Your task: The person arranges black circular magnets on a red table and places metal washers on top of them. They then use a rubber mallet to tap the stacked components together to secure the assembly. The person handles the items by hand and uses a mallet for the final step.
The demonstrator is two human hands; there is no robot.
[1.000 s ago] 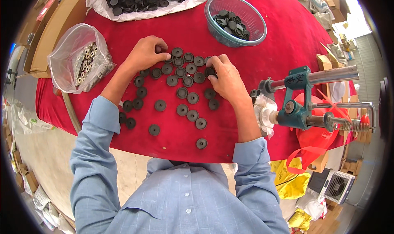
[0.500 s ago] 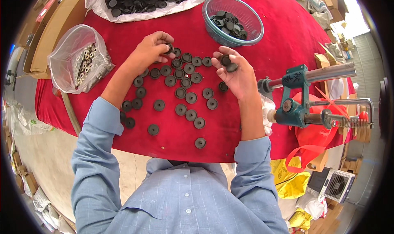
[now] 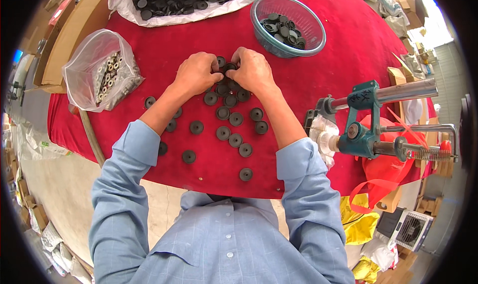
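Now both hands pinch black discs over red cloth, boxes around

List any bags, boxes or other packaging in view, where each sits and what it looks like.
Clear plastic bag: left on the red table, open, holding small metal parts.
White bag: far edge, spread open, full of black discs.
Cardboard box: far left, brown, flat.
Yellow bag: below the table's right edge, crumpled.

Discs lie spread on the table; bowl behind right, bag left, press at right edge.
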